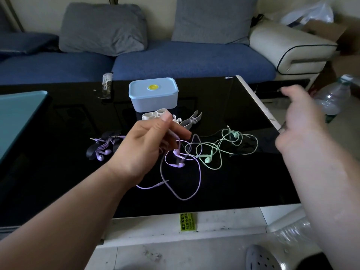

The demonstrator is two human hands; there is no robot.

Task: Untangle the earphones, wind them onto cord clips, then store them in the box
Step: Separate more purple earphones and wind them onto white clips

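Observation:
My left hand [145, 148] is raised over the black table and pinches the cable of the loose purple earphones [180, 166], whose buds and loops trail down onto the table. Right of them lie the tangled green earphones [212, 151]. Another purple pair [104, 148] is wound on a black cord clip at the left. White and grey cord clips [187, 119] lie in front of the closed light-blue box [153, 96] with a yellow dot on its lid. My right hand [300, 123], blurred, hovers by the table's right edge, fingers loosely curled, seemingly holding a thin dark thing.
A teal lid or tray [17, 117] sits at the table's left. A dark wrapper [107, 86] lies at the far edge. A blue sofa [175, 61] runs behind the table. A plastic bottle [335, 98] stands on the floor at right.

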